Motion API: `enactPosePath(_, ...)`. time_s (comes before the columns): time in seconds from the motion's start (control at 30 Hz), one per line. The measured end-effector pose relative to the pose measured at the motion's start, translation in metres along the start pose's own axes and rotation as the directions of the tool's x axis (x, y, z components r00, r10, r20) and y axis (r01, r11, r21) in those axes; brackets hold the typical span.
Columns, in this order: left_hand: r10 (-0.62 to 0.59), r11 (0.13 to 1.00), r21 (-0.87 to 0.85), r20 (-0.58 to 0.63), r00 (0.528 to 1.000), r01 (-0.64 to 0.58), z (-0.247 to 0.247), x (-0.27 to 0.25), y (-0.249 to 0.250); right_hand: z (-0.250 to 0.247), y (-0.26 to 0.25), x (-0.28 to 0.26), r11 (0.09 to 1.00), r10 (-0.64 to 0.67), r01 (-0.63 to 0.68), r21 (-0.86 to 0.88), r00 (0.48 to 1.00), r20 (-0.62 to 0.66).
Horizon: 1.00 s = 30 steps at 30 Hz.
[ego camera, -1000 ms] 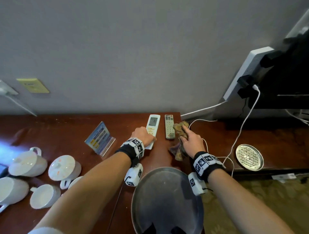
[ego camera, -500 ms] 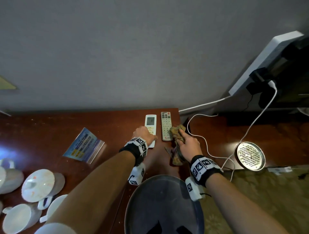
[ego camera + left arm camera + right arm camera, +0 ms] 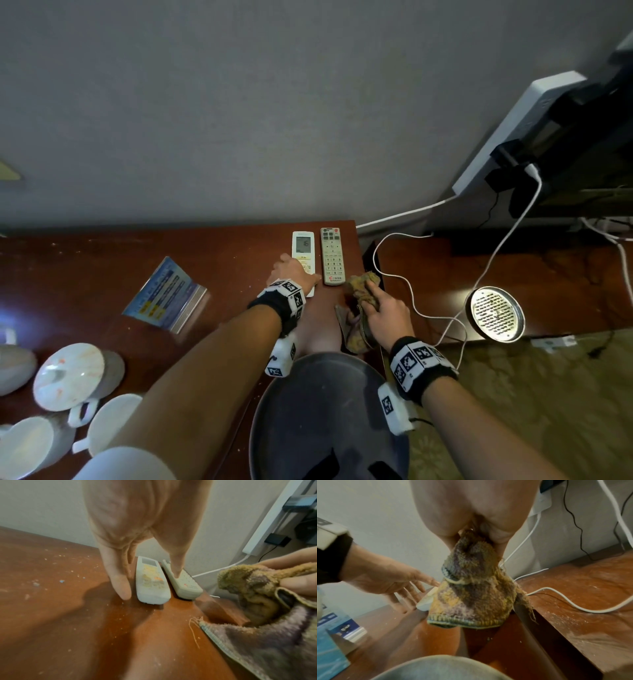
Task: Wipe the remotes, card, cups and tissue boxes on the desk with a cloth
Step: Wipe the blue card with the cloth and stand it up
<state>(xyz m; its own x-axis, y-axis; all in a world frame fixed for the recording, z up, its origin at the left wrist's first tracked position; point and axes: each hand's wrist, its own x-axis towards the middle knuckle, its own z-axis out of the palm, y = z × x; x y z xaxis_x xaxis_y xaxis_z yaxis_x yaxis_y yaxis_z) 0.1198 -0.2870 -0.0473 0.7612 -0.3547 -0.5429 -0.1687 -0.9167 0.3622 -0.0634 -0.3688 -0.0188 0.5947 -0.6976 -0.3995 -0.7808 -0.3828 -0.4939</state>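
Observation:
A white remote with a small screen (image 3: 303,251) (image 3: 150,580) lies beside a grey button remote (image 3: 331,257) (image 3: 186,584) at the back of the brown desk (image 3: 212,260). My left hand (image 3: 301,270) (image 3: 150,584) (image 3: 406,588) is spread over the white remote's near end with straight fingers. One fingertip rests on the desk to its left and the thumb tip is by the grey remote. My right hand (image 3: 380,308) (image 3: 471,520) grips a bunched yellow-brown cloth (image 3: 361,284) (image 3: 254,588) (image 3: 471,588) just right of and nearer than the grey remote. A blue card in a clear stand (image 3: 164,298) sits left.
White cups and a lidded cup (image 3: 72,373) crowd the near left. A white cable (image 3: 411,294) and a round metal strainer (image 3: 496,315) lie on the lower shelf to the right. A dark round object (image 3: 325,411) sits at the near edge. A blue box (image 3: 329,653) stands left.
My right hand has drawn the cloth back from beside the grey remote toward the near edge. My left hand stays at the white remote. The head view has shifted.

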Motion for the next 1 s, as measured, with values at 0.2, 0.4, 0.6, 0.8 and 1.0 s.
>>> enactPosePath(0.2,0.137,0.989,0.071,-0.097,0.986,-0.131,-0.031,-0.048,-0.014,-0.012,-0.015,-0.033,0.994,-0.103,0.105,0.023,0.992,-0.075)
enactPosePath(0.4,0.217,0.975,0.087,-0.230,0.949,-0.202,-0.064,-0.113,-0.043,-0.017,-0.031,-0.076,0.975,-0.215,0.220,0.018,0.966,-0.143)
enactPosePath(0.6,0.221,0.975,0.077,-0.336,0.915,-0.207,-0.087,-0.176,-0.091,-0.009,-0.054,-0.115,0.937,-0.337,0.348,0.039,0.927,-0.165)
enactPosePath(0.8,0.128,0.992,0.042,-0.404,0.906,-0.122,-0.109,-0.210,-0.144,0.014,-0.079,-0.144,0.906,-0.419,0.423,0.015,0.900,-0.122)
enactPosePath(1.0,0.048,0.998,-0.013,-0.415,0.909,-0.059,-0.121,-0.218,-0.195,0.037,-0.106,-0.152,0.883,-0.469,0.470,0.008,0.881,-0.062)
